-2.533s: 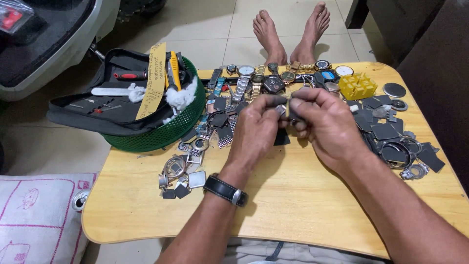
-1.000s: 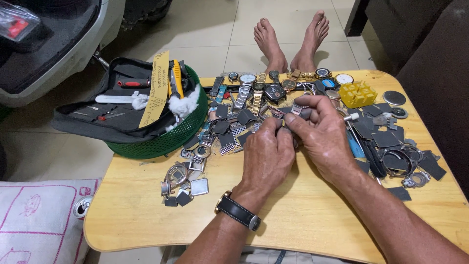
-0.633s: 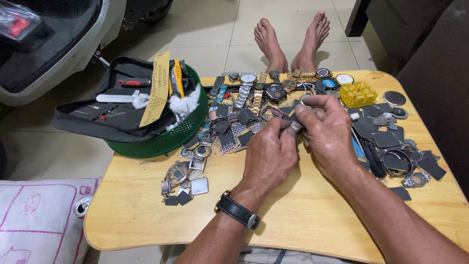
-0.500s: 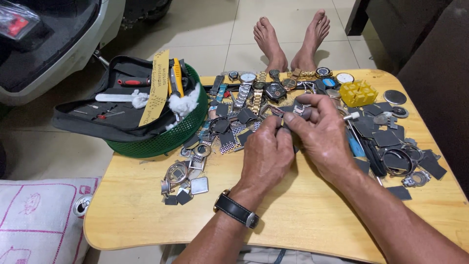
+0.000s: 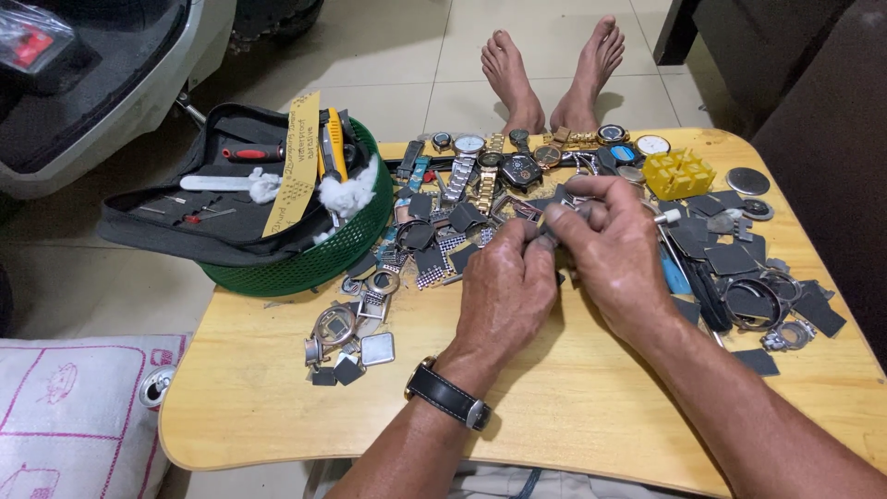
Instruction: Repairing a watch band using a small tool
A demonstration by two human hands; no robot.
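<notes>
Watch part [image 5: 558,211] (small) between 2 hands' fingertips [image 5: 545,242]

A pale yellow wooden table [image 5: 277,407] carries dark grey and silver watch parts [image 5: 443,242], gold and silver watches [image 5: 480,162] and a bright yellow plastic block [image 5: 679,173]. A green mesh basket [image 5: 314,263] holds a black tool case [image 5: 185,217] (with a red-handled tool [image 5: 254,153] and white cotton [image 5: 346,192]). The wrist strap [image 5: 448,395] is black. A white cloth [image 5: 65,416] bears pink line patterns.

Bare near table [image 5: 277,407]; watch parts [image 5: 443,231] and basket [image 5: 305,263] crowd beyond.
</notes>
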